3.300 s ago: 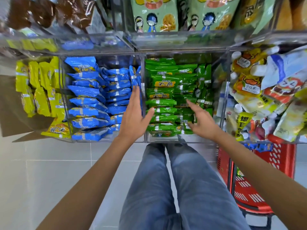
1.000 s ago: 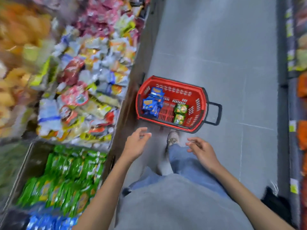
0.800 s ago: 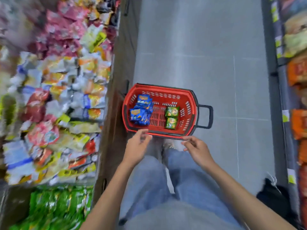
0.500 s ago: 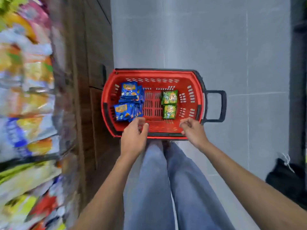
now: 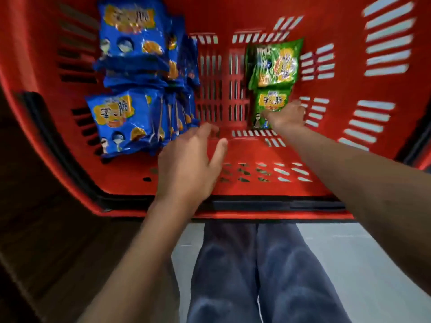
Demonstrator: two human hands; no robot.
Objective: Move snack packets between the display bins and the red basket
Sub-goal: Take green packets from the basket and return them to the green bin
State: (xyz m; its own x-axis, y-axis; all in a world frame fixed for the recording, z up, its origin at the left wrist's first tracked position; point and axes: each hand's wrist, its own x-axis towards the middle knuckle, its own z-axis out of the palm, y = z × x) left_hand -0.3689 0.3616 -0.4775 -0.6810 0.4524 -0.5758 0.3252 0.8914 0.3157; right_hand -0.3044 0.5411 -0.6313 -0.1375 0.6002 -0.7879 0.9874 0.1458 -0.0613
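Seen from the head camera, both arms reach down into the red basket (image 5: 245,150). The left hand (image 5: 189,164) hangs spread and empty, with the stacked blue snack packets (image 5: 126,122) just beyond its fingertips, probably next to be gathered. The right hand (image 5: 288,115) lies on the nearer green snack packet (image 5: 270,104), with the farther green packet (image 5: 275,64) just past it. Blur and the hand's own back hide whether it grips. The basket's far rim is cut off.
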